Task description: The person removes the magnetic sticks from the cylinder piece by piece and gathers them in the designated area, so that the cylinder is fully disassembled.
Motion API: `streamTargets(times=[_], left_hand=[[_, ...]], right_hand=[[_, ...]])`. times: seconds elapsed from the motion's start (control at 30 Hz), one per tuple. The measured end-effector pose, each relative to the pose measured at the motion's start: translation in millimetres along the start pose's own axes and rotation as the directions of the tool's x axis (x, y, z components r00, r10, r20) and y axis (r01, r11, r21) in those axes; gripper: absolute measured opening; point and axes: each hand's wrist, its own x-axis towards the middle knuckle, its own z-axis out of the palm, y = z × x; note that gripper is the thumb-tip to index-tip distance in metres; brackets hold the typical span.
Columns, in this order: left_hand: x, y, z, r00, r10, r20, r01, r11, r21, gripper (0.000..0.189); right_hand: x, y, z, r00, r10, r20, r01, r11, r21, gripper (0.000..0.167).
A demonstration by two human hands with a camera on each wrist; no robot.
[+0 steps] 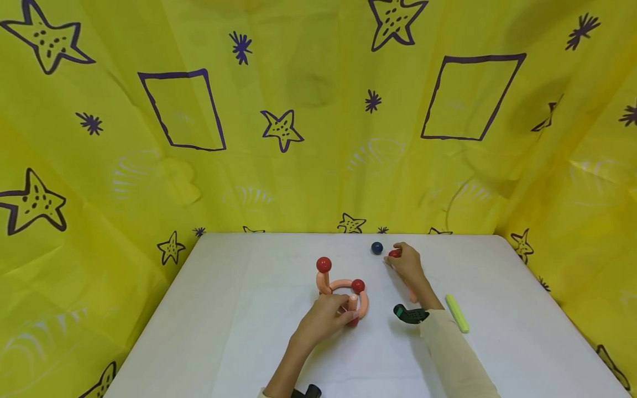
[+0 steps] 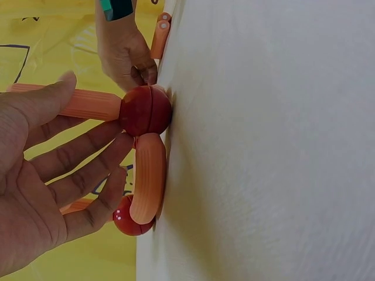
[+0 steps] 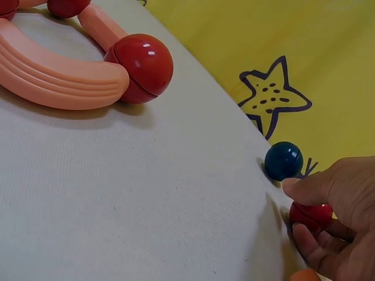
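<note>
On the white table stands a ring of curved peach rods (image 1: 365, 304) joined by red balls (image 1: 358, 286), with upright rods rising from it. My left hand (image 1: 320, 320) is at the ring's near side. In the left wrist view, its thumb and fingers hold a straight peach rod (image 2: 96, 105) that meets a red ball (image 2: 146, 110), fingertips close to the ball. Farther back on the right, my right hand (image 1: 409, 265) pinches a loose red ball (image 3: 312, 216) between thumb and fingers. A dark blue ball (image 1: 377, 248) sits just left of that hand.
A yellow-green stick (image 1: 457, 313) lies right of my right forearm. Partly hidden under that arm is another peach piece (image 1: 413, 296). Yellow sheeting with drawn stars (image 1: 281, 130) walls the table's back and sides.
</note>
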Motion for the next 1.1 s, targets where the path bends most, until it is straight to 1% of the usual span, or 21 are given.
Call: streamTargets(times=[0.1, 0.2, 0.3, 0.43, 0.57, 0.7, 0.9, 1.1], left_hand=[[-0.6, -0.3, -0.1, 1.000, 0.003, -0.001, -0.003, 1.000, 0.005, 0.012], [-1.4, -1.0, 0.6, 1.000, 0.011, -0.002, -0.011, 1.000, 0.010, 0.012], [-1.9, -1.8, 1.6, 1.000, 0.014, 0.001, -0.014, 1.000, 0.013, 0.011], [-1.7, -1.8, 2.0, 1.000, 0.001, 0.010, -0.002, 1.000, 0.009, 0.011], [-1.3, -1.3, 1.9, 1.000, -0.007, 0.011, 0.007, 1.000, 0.004, 0.012], [-1.2, -1.4, 3.0, 1.000, 0.000, 0.010, 0.000, 1.000, 0.007, 0.012], [-1.7, -1.0, 2.7, 1.000, -0.001, 0.011, 0.001, 1.000, 0.011, 0.011], [-0.1, 0.0, -0.2, 1.000, -0.007, 0.015, 0.007, 1.000, 0.000, 0.010]], right_hand=[[-1.1, -1, -1, 1.000, -0.001, 0.014, 0.001, 1.000, -0.010, 0.054], [-2.4, -1, -1, 1.000, 0.001, 0.010, -0.001, 1.000, -0.009, 0.051], [-3.8, 1, -1, 1.000, -0.010, -0.020, 0.009, 1.000, -0.004, 0.046], [-3.1, 3, 2, 0.998, -0.037, -0.057, 0.037, 0.999, 0.004, 0.041], [1.3, 4, 6, 0.998, -0.033, -0.060, 0.035, 0.999, 0.033, 0.040], [5.4, 4, 9, 0.998, -0.011, -0.061, 0.015, 0.998, 0.063, 0.041], [8.3, 3, 9, 0.999, 0.042, -0.021, -0.040, 0.996, 0.078, 0.048], [7.4, -3, 8, 0.999, 0.031, -0.030, -0.029, 0.996, 0.085, 0.050]])
